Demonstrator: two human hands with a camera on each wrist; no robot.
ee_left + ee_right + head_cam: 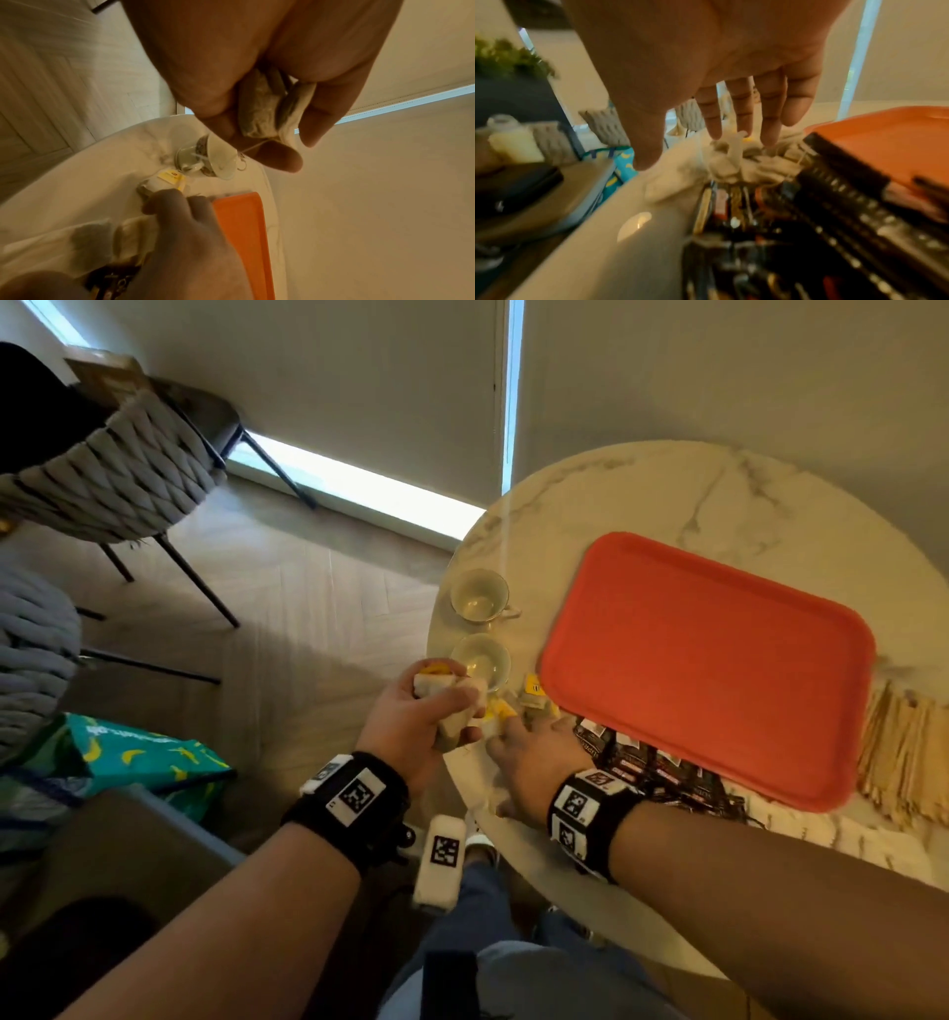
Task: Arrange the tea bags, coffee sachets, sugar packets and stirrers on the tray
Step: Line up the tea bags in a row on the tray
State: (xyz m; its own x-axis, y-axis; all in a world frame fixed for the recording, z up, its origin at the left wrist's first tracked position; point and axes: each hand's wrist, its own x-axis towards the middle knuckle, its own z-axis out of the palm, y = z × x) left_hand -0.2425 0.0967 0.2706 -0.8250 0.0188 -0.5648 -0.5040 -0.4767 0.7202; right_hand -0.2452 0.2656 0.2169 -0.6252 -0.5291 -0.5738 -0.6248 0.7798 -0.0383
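Two hands work at the near-left edge of the round marble worktop (590,505), and the tray (708,660) lies to their right and a little farther away, its long axis running diagonally from far-left to near-right. It carries nothing yet.

The left hand (426,711) hangs over the worktop's edge with its fingers curled round a small bunch of tea bags (267,109), a thread trailing from them. The right hand (534,757) is spread with straight fingers, its fingertips (744,121) resting on the loose tea bags on the worktop (734,162), yellow tags showing among them; it grips nothing.

That loose pile sits just beside the tray's near-left corner, between the tray and the two cups (480,629). The right hand is the nearer of the two to the tray, almost at its rim, while the left would have to cross over the pile and the right hand to reach it.

The dark coffee sachets (647,767) lie along the tray's near long side, partly tucked against its rim, and the wooden stirrers (904,752) are heaped off its right end, well apart from both hands. Sugar packets cannot be made out with certainty.

A likely next move is a short carry rightward over the rim, so the bunch in the left hand must clear the right hand first.
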